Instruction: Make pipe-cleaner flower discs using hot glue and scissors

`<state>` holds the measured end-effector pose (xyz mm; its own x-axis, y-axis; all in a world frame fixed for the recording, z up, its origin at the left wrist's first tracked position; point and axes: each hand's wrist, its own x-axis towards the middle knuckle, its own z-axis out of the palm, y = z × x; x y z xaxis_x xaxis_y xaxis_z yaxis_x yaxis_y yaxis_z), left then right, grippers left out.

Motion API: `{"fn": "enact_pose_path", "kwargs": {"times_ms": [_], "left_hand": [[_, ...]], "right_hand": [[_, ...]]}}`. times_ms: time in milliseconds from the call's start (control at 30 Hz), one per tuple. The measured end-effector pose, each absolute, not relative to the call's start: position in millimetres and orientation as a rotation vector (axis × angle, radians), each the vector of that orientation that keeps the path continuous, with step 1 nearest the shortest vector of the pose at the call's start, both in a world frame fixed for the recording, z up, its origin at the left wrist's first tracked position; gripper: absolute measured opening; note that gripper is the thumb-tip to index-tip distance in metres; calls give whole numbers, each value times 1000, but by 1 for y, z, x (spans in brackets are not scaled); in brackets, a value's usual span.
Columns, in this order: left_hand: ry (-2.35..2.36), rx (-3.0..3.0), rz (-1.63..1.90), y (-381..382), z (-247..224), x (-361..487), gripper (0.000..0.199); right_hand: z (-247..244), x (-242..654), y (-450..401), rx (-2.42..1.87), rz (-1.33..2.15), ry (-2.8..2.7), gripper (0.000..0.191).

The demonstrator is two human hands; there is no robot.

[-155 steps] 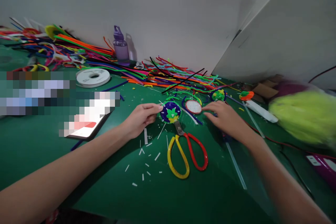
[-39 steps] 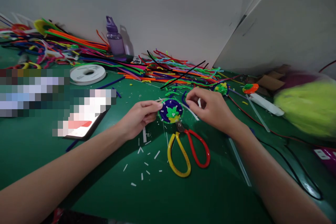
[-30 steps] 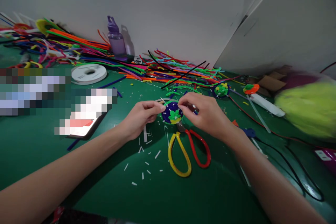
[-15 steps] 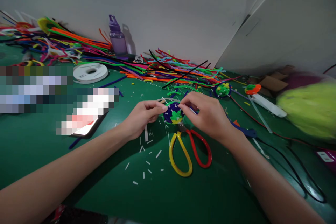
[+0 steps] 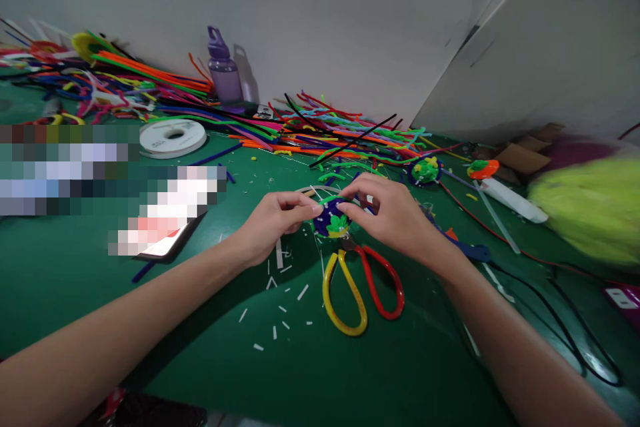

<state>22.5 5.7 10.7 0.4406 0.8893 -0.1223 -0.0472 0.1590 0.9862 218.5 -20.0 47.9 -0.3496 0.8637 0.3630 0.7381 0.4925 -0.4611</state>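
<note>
Between my two hands is a small round pipe-cleaner disc [image 5: 331, 219], dark blue with a green rim, a green leaf shape, a yellow patch and small white bits. My left hand [image 5: 277, 223] pinches its left edge between thumb and fingers. On the upper right edge, the thumb and fingertips of my right hand [image 5: 387, 213] are closed against the disc. Just below it lie scissors with one yellow and one red handle [image 5: 383, 283]; their blades are mostly hidden beneath the disc. Small white strips [image 5: 275, 332] are scattered on the green table [image 5: 210, 347].
Colourful pipe cleaners [image 5: 345, 130] are heaped along the wall, beside a purple bottle [image 5: 225, 73]. A white ribbon spool [image 5: 155, 140] and a phone [image 5: 170, 240] lie to the left. At right are another decorated disc [image 5: 425, 171], a blue tool [image 5: 473, 251] with a black cord, and a yellow-green bundle [image 5: 590, 207].
My right thumb and fingertips have shifted slightly left, from the disc's right edge onto its upper edge. The disc has turned or tilted a little; my left hand keeps its grip.
</note>
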Motion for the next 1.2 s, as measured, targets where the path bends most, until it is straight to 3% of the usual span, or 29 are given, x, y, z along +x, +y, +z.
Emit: {"fn": "enact_pose_path", "kwargs": {"times_ms": [567, 867, 1067, 1200], "left_hand": [[831, 1128, 797, 6, 13, 21, 17], [626, 915, 741, 15, 7, 15, 26], [621, 913, 759, 16, 7, 15, 29], [626, 952, 729, 14, 7, 16, 27]], "right_hand": [[57, 228, -18, -1354, 260, -2005, 20], [64, 244, -16, -1371, 1006, -2069, 22], [62, 240, -18, -1347, 1165, -1856, 26], [58, 236, -18, -1306, 1162, -1797, 18]]}}
